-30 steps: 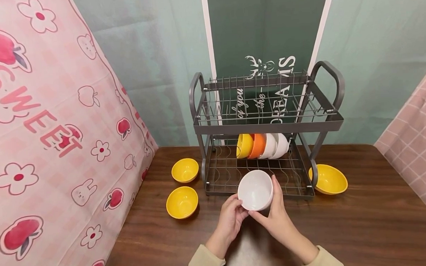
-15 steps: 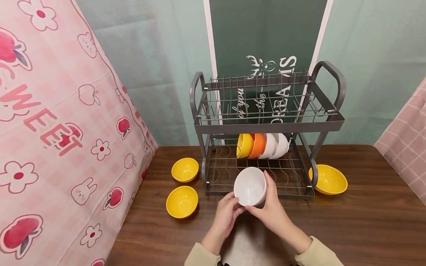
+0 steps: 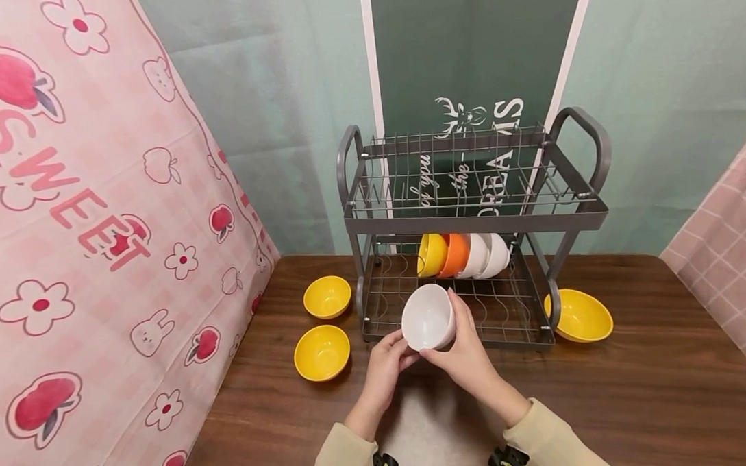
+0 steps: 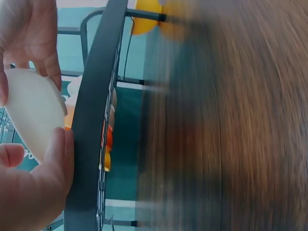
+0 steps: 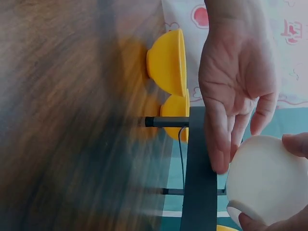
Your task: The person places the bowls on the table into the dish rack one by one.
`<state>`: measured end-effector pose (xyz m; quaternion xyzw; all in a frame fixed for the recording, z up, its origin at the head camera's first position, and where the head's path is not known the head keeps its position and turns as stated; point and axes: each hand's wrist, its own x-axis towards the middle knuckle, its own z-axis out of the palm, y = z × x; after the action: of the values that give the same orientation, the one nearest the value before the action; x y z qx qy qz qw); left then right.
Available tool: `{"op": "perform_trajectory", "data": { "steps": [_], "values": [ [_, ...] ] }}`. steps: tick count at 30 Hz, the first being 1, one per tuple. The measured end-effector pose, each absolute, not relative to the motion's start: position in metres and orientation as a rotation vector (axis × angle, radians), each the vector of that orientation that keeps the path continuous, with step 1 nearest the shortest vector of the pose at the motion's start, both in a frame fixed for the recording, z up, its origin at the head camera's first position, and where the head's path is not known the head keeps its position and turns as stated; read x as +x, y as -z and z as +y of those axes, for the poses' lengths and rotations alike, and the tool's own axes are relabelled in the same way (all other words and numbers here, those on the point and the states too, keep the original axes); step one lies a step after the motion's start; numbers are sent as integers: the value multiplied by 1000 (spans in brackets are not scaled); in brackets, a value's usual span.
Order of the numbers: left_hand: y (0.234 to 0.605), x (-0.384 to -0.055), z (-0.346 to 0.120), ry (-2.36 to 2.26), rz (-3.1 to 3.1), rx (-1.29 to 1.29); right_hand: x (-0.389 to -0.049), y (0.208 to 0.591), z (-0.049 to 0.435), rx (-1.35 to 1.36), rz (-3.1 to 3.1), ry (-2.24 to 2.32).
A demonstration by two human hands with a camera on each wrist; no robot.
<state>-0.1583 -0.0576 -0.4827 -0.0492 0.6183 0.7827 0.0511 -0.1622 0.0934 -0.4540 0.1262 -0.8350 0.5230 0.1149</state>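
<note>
Both hands hold a white bowl [image 3: 428, 318] in front of the rack's lower tier, its opening tilted toward the head camera. At its left rim is my left hand [image 3: 385, 370], thumb on the edge and fingers below. My right hand [image 3: 466, 356] grips the right side, its thumb at the near rim and its fingers along the outer wall. In the left wrist view the white bowl [image 4: 36, 110] appears edge-on between the two hands. The right wrist view shows the left hand's [image 5: 236, 72] fingers fairly straight beside the bowl [image 5: 267, 180].
A two-tier grey dish rack [image 3: 477, 222] stands behind the hands. On its lower tier, yellow [image 3: 432, 255], orange [image 3: 454, 255] and white bowls [image 3: 491, 256] lean in a row. Yellow bowls [image 3: 322, 353] sit left of the rack; another yellow bowl [image 3: 582, 315] is at its right.
Both hands have carried the white bowl leftward and slightly toward the rack, and its opening has turned a little to the left. The bowls on the rack and table stay put.
</note>
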Motion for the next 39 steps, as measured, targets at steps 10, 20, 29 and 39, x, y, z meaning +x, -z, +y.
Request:
{"op": "perform_trajectory", "data": {
  "steps": [10,20,29,39],
  "values": [
    [492,-164,-77,-1456,3218,263,-184,455,93,378,-2456,-1402],
    [502,-170,-85,-932,3477,493,-198,468,89,337,-2508,-1369],
    [506,-173,-85,-958,3487,497,-208,471,82,323,-2559,-1282],
    [508,-173,-85,-994,3496,503,-223,465,74,369,-2648,-1122]
  ]
}}
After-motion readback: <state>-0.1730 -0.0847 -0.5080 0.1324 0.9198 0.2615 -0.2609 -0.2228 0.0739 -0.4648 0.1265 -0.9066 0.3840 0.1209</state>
